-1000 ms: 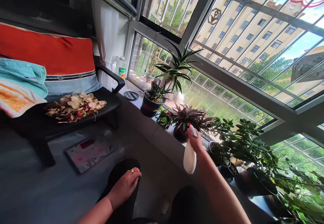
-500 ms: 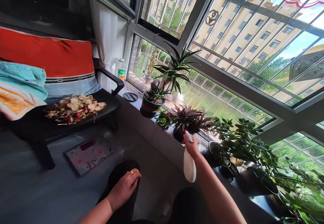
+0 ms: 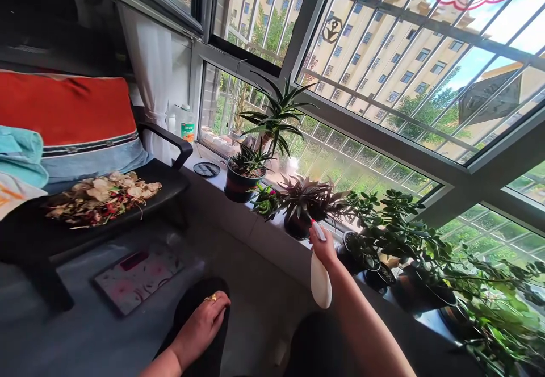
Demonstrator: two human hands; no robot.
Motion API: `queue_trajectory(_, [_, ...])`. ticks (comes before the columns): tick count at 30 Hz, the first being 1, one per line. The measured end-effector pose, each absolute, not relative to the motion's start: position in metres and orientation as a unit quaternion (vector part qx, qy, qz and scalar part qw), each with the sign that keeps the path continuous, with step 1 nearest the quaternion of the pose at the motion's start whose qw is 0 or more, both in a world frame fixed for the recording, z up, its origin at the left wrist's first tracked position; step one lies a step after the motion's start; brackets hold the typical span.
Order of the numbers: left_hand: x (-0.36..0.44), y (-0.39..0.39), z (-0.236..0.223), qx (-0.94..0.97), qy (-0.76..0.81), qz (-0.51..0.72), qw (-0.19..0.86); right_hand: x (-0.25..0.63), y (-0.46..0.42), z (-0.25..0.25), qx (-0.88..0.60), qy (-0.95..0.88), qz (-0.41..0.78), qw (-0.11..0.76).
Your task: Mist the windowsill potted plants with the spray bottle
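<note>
My right hand (image 3: 323,246) grips a white spray bottle (image 3: 320,283) by its neck, with the nozzle pointing toward a purple-leaved plant (image 3: 309,201) in a dark pot on the windowsill (image 3: 272,221). The bottle hangs below my fist, close to that pot and a jade plant (image 3: 392,229). My left hand (image 3: 202,325), wearing a gold ring, rests on my knee in black trousers (image 3: 200,303) and holds nothing. A black tray (image 3: 114,218) beside me carries a heap of dried petals and leaves (image 3: 102,195).
Potted succulents, including an aloe (image 3: 276,116), line the sill before barred windows. A plastic bottle (image 3: 186,124) and a round black dish (image 3: 206,169) stand at its far end. A red cushion (image 3: 68,116), teal towel (image 3: 19,155) and patterned bathroom scale (image 3: 136,280) lie to the left.
The whole scene has slid left in view as my head turns right. My right hand keeps the spray bottle near the purple-leaved plant, and my left hand stays on my knee.
</note>
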State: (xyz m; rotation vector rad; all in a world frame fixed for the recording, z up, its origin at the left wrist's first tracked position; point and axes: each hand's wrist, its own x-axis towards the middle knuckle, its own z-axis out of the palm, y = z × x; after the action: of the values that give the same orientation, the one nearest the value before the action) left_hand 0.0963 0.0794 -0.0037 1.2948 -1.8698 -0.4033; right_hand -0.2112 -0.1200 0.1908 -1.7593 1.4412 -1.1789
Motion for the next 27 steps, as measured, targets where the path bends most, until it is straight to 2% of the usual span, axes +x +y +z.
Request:
queue_trajectory(5, [0.097,0.079,-0.002,0.508,-0.750,-0.139,0.400,-0.230,-0.113,0.198,-0.642,0.539,-0.461,0.289])
queue_trajectory(11, [0.094,0.077,0.005,0.504,-0.752,-0.133,0.405,-0.256,-0.123,0.219,-0.601,0.542,-0.534,0.244])
queue_trajectory(19, [0.095,0.073,-0.012,0.520,-0.733,-0.138,0.417,-0.257,-0.102,0.196,-0.570,0.556,-0.550,0.252])
queue_trajectory(23, [0.090,0.059,-0.011,0.571,-0.631,-0.288,0.439,-0.242,-0.062,0.164,-0.561,0.528,-0.581,0.262])
queue_trajectory(27, [0.059,0.024,0.021,0.563,-0.500,-0.482,0.449,-0.225,-0.032,0.107,-0.562,0.527,-0.563,0.299])
